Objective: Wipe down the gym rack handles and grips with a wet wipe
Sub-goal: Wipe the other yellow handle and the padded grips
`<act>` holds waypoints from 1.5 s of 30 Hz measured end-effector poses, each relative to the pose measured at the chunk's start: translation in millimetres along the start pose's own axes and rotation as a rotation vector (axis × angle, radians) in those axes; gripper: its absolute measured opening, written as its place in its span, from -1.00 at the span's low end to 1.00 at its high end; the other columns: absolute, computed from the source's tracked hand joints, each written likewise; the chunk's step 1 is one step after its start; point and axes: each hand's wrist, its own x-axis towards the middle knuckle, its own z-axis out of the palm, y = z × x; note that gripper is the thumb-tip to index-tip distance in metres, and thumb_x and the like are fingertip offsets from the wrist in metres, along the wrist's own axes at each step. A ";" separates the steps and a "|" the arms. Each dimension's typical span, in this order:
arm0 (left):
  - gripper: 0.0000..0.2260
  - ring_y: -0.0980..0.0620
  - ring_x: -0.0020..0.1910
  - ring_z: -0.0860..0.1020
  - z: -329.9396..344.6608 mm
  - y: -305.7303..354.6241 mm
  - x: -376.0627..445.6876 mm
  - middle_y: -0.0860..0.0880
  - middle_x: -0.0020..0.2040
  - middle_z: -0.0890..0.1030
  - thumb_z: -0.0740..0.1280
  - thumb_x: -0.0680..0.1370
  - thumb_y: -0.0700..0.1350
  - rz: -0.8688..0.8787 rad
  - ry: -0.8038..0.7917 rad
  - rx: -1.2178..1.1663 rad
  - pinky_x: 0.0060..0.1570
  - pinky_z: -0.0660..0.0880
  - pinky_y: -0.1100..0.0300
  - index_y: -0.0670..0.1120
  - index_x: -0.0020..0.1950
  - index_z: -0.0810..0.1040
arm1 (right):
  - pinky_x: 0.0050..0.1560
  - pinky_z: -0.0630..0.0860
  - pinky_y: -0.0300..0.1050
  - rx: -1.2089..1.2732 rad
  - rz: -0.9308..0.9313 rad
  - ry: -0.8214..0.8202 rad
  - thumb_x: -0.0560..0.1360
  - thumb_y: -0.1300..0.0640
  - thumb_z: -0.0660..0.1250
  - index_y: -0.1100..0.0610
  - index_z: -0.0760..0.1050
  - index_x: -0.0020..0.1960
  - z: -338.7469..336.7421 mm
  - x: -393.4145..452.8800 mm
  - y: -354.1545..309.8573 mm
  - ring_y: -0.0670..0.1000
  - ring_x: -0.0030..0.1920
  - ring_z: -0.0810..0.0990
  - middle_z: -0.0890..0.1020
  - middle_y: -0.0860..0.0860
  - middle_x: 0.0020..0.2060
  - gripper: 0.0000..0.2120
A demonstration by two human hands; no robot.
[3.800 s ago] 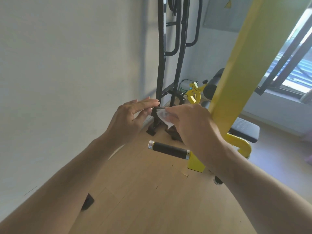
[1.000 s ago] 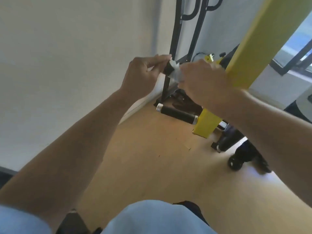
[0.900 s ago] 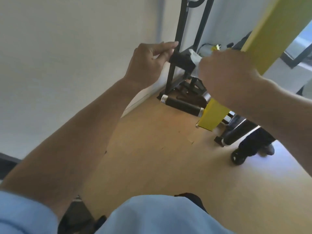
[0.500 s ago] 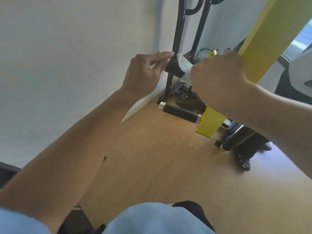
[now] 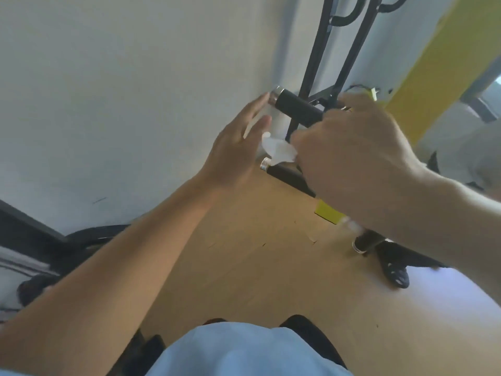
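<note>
A black foam grip [image 5: 296, 107] with a chrome end cap sticks out leftward from the yellow rack upright [image 5: 423, 85]. My right hand [image 5: 349, 156] is closed over the inner end of that grip and pinches a crumpled white wet wipe [image 5: 279, 149], which hangs below the grip. My left hand [image 5: 235, 147] hovers just left of the grip's cap, fingers spread and blurred, holding nothing. A second, lower black grip [image 5: 284, 176] with a chrome cap shows under the wipe. A third grip end [image 5: 364, 241] pokes out beneath my right forearm.
A white wall stands close on the left. Black rack uprights [image 5: 317, 52] with curved handles rise behind the grips. The floor [image 5: 257, 253] is light wood. Black equipment lies at the lower left [image 5: 81, 240], and a caster wheel [image 5: 395, 272] sits at the right.
My left hand let go of the upper grip's end and opened. The wipe came off the grip and now hangs from my right hand below it. The view tilted downward slightly.
</note>
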 end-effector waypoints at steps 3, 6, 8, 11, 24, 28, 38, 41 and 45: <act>-0.62 0.26 0.15 0.60 7.6 -1.0 -50.3 0.16 0.15 0.68 0.02 0.71 0.11 -0.140 0.141 -0.206 0.17 0.45 0.26 0.06 0.27 0.59 | -0.28 0.49 -0.07 0.463 -0.070 -0.092 0.60 -0.01 0.26 0.01 0.35 0.20 0.6 -13.4 -14.2 0.07 -0.33 0.54 0.47 -0.04 -0.37 -0.78; -0.45 0.17 -0.01 0.67 23.5 -3.4 -107.6 0.06 -0.07 0.73 -0.09 0.70 0.15 -0.262 0.274 -0.256 0.06 0.50 0.34 -0.01 0.02 0.66 | -0.26 0.56 -0.02 0.766 -0.111 -0.108 0.60 -0.13 0.23 -0.03 0.33 0.08 14.9 -31.9 -25.7 0.04 -0.30 0.57 0.58 -0.02 -0.25 -0.80; -0.35 -0.08 0.05 0.66 41.6 -2.7 -145.7 -0.13 -0.03 0.71 -0.10 0.67 0.25 -0.299 0.342 -0.322 0.25 0.50 0.02 -0.13 0.03 0.66 | -0.21 0.54 -0.05 0.888 -0.142 -0.122 0.55 -0.18 0.28 -0.10 0.36 0.01 31.1 -50.1 -33.2 0.02 -0.21 0.58 0.61 -0.06 -0.13 -0.81; -0.41 -0.28 0.02 0.62 75.8 10.8 -206.7 -0.23 0.03 0.69 0.09 0.57 0.36 -0.329 0.481 -0.349 0.19 0.48 -0.31 -0.07 0.12 0.66 | -0.22 0.49 -0.12 1.150 -0.167 -0.192 0.45 -0.18 0.44 -0.04 0.49 -0.15 56.5 -82.6 -46.4 -0.07 -0.22 0.57 0.61 -0.14 -0.22 -0.75; -0.76 -0.21 0.12 0.64 177.5 76.3 -474.7 -0.09 0.04 0.72 0.38 0.50 0.14 -0.651 1.180 -0.339 0.29 0.45 -0.30 0.07 0.07 0.71 | -0.05 0.66 0.02 1.930 -0.207 -0.946 0.64 0.11 0.23 0.22 0.59 0.23 56.3 -275.2 -163.4 0.10 -0.06 0.72 0.71 0.15 0.01 -0.72; -0.78 -0.17 0.16 0.64 182.4 95.7 -548.1 -0.14 0.06 0.72 0.33 0.52 -0.03 -0.689 1.322 -0.388 0.35 0.43 -0.25 -0.02 0.08 0.72 | -0.14 0.64 0.00 2.024 -0.071 -1.073 0.58 0.10 0.28 0.27 0.58 0.15 26.0 -329.7 -211.2 0.17 -0.04 0.72 0.70 0.20 0.01 -0.73; -0.65 -0.04 0.05 0.70 173.6 120.0 -757.6 -0.06 0.05 0.74 0.35 0.56 0.17 -0.826 1.444 -0.476 0.28 0.51 -0.05 -0.07 0.09 0.70 | 0.17 0.59 0.09 1.850 -0.498 -1.188 0.49 -0.11 0.41 0.17 0.66 0.09 -54.9 -475.7 -352.4 0.05 0.06 0.70 0.73 0.09 0.02 -0.63; -0.75 0.00 -0.20 0.65 154.6 121.1 -831.3 -0.07 -0.10 0.73 0.33 0.61 0.06 -0.822 1.493 -0.427 0.08 0.55 0.04 -0.06 -0.02 0.73 | 0.23 0.56 0.13 1.808 -0.575 -1.053 0.51 -0.03 0.44 0.13 0.66 0.07 -82.1 -520.9 -408.0 0.08 0.05 0.70 0.74 0.06 -0.03 -0.74; -0.76 -0.03 0.15 0.66 120.9 123.0 -927.7 -0.04 0.05 0.74 0.34 0.59 0.12 -0.838 1.441 -0.419 0.32 0.49 -0.05 0.02 0.05 0.73 | 0.02 0.66 0.02 1.833 -0.461 -1.090 0.64 0.07 0.28 0.16 0.63 0.12 -126.9 -571.0 -472.0 0.06 0.01 0.72 0.74 0.09 -0.03 -0.78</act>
